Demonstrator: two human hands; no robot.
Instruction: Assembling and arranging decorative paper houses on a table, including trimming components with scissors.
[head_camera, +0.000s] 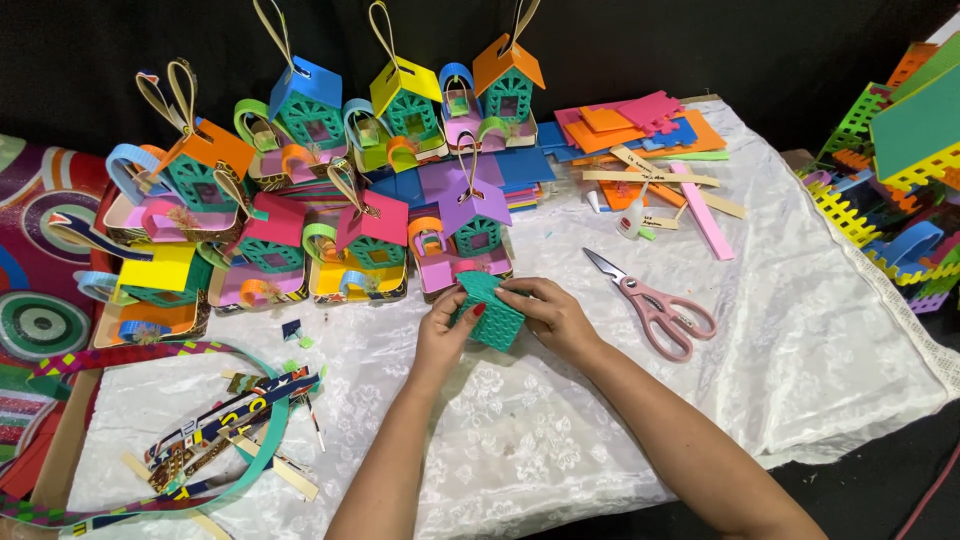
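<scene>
Teal textured foam piece (488, 310), held up just above the white lace cloth (800, 340) near the middle of the worktop, pinched from both sides. Left hand (445, 330) grasping its left edge, thumb on the face, fingers curled behind. Right hand (553, 315) grasping the upper right edge, fingertips on top, forearm stretching back toward the lower right.

Just beyond the piece, touching distance away, a small foam house with a purple roof (468, 215) on a pink base. Beside it to the left, a house with a pink roof (375, 225) on a yellow base, then another pink-roofed one and a yellow-roofed one farther left. Behind these, a back row against the dark backdrop: orange-roofed house (205, 150), blue-roofed house (305, 95), yellow-roofed house (405, 90) and a second orange-roofed one (508, 70), each with a ribbon loop on top.

Right of the hands, lying flat on the cloth and apart from them, pink-handled scissors (655, 305), blades closed, tip pointing up-left. Farther back, a stack of flat foam sheets (630, 125) in pink, orange and blue, with pale wooden strips (650, 178) and a pink strip across them.

Lower left, a tangle of patterned ribbon strips (215, 420) on the cloth. Far right edge, notched foam panels (890, 170) in green, yellow and blue, piled well apart from the hands.
</scene>
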